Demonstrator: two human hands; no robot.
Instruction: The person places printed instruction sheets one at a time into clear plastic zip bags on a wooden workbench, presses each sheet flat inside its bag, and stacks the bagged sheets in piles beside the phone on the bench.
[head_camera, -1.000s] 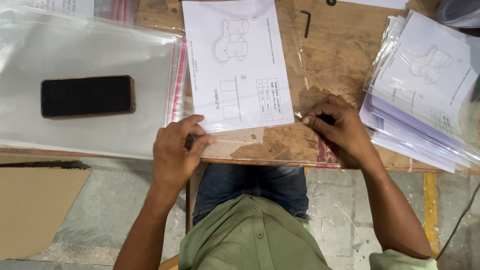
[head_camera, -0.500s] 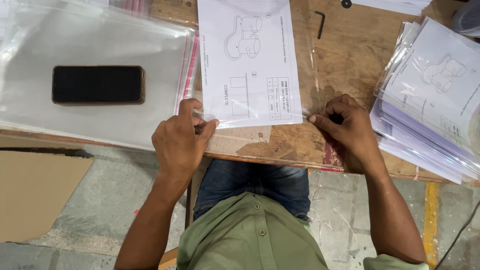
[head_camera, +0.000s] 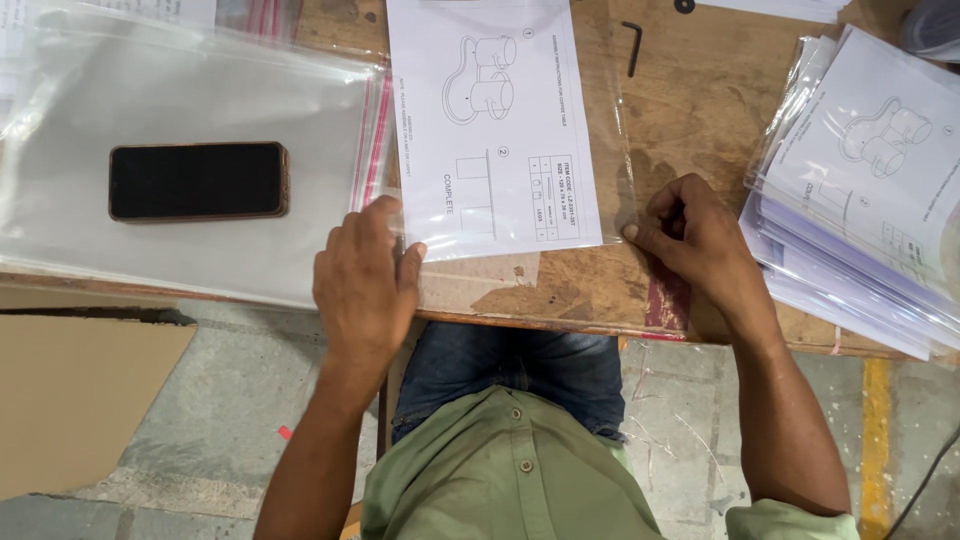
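Both hands pinch the clear plastic sleeve (head_camera: 615, 150) around the white printed instruction sheet (head_camera: 495, 130): your left hand (head_camera: 365, 285) at seven o'clock, right hand (head_camera: 695, 235) at five. You seem to be sealing it; next, press along the open edge on the wooden bench (head_camera: 700, 90).

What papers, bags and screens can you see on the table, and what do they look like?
Instruction sheet: middle, white with line drawings, in a clear sleeve; left hand and right hand touch its near edge.
Phone: left, flat black rectangle, dark screen, lying on the bags.
Clear bags: left, see-through, red strip along one edge.
Stack of sleeved sheets: right, white, same kind of drawings.
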